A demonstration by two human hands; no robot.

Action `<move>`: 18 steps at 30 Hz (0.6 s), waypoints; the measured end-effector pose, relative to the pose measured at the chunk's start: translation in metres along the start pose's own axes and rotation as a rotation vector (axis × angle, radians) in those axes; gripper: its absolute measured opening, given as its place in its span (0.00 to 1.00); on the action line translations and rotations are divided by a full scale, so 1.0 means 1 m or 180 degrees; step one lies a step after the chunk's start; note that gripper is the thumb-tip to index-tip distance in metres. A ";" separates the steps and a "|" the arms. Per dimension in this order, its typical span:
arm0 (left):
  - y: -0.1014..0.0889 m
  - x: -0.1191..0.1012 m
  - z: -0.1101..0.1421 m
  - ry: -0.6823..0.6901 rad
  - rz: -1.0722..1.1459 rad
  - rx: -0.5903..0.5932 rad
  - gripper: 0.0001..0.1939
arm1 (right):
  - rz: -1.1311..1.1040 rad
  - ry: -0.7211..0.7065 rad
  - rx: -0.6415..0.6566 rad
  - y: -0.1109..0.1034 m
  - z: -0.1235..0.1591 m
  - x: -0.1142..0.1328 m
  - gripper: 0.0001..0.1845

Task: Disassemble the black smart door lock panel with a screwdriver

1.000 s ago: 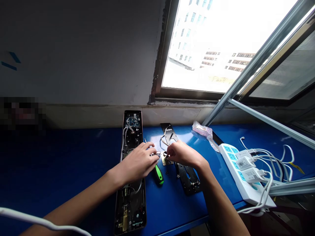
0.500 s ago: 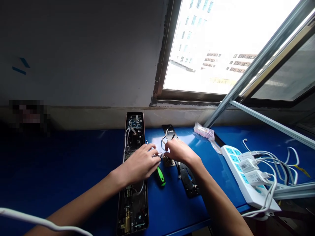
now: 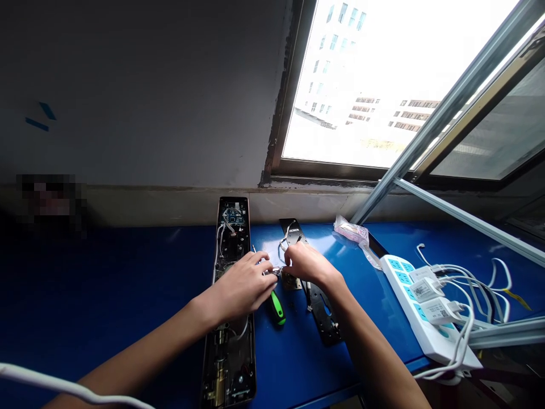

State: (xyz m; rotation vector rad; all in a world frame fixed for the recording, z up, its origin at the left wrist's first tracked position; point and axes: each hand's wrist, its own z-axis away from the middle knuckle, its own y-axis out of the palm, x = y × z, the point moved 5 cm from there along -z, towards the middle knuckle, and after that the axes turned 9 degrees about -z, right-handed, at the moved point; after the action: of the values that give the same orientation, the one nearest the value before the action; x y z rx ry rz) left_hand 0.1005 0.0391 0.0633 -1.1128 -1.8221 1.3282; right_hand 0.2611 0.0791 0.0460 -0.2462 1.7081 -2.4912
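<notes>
My left hand [image 3: 244,284] reaches over the long black device housing [image 3: 234,375], its fingers closed on a small shiny metal part [image 3: 276,271]. Facing it, my right hand [image 3: 310,263] has its fingers curled in a pinch by the same part; what they hold is hidden. Below the right fingers lies a squarish metal mechanism [image 3: 292,282]. A screwdriver with a green handle [image 3: 278,310] lies on the blue table under my left fingers, partly covered by them. The black cover plate [image 3: 326,321] rests beneath my right wrist.
A white power strip [image 3: 411,301] with several plugged-in chargers and tangled cables stands at the right. Behind it lie a plastic bag [image 3: 352,230] and a metal frame bar [image 3: 381,190]. A white cable [image 3: 63,387] crosses the lower left. Wall and window close off the back.
The view has shifted slightly. Both hands keep nearly the same place and hold, with only small finger movement at the metal part.
</notes>
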 end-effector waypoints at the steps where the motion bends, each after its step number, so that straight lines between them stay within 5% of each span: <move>1: 0.000 0.000 0.000 0.0006 0.0001 0.0001 0.13 | 0.0000 -0.0002 0.0000 0.000 0.000 0.000 0.20; 9: -0.008 0.005 0.001 0.0111 0.0087 -0.0175 0.11 | -0.0035 0.0041 -0.0108 -0.005 0.006 0.001 0.20; 18: -0.059 0.053 0.027 -0.0511 0.0295 -0.0129 0.10 | -0.0334 -0.0532 -0.0782 -0.042 0.032 0.045 0.16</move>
State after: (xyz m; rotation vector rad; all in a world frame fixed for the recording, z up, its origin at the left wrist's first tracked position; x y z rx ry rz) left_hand 0.0371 0.0662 0.1115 -1.1531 -1.9403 1.4778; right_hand 0.2236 0.0565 0.0993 -0.5626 1.9728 -2.2485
